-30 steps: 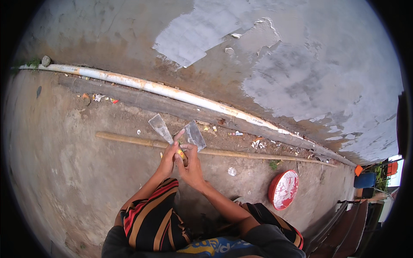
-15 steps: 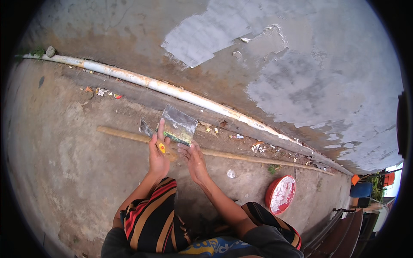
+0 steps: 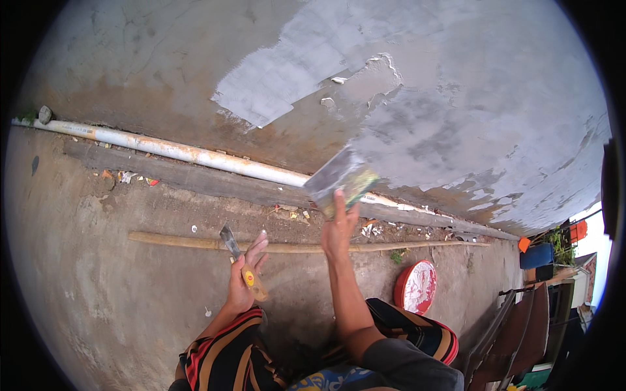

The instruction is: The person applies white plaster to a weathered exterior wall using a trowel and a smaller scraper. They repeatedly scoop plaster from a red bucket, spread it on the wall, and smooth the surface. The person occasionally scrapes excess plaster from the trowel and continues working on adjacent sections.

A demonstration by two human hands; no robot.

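My left hand [image 3: 242, 281] holds a putty knife [image 3: 254, 281] with a wooden handle and a narrow dark blade pointing up and away. Its thumb keeps the handle in the palm, while the other fingers stretch out to the right. In my right hand [image 3: 340, 233] is a thin rectangular plate [image 3: 334, 177], grey with whitish smears and a yellow-green patch, blurred by motion. I grip it by its near edge, index finger laid along its face. Behind it rises a grey wall [image 3: 163, 98], coated in part with pale filler [image 3: 264, 81].
A white pipe [image 3: 215, 159] runs along the wall's foot. Across the ground lies a long wooden pole [image 3: 182, 241], beyond my knees. To the right stands a red basin [image 3: 418, 287] with white residue inside. Litter [image 3: 127, 176] is scattered near the pipe.
The plate has gone from between both hands to my right hand alone, moving right and toward the wall. My left hand has come away from it, lower, still with the putty knife.
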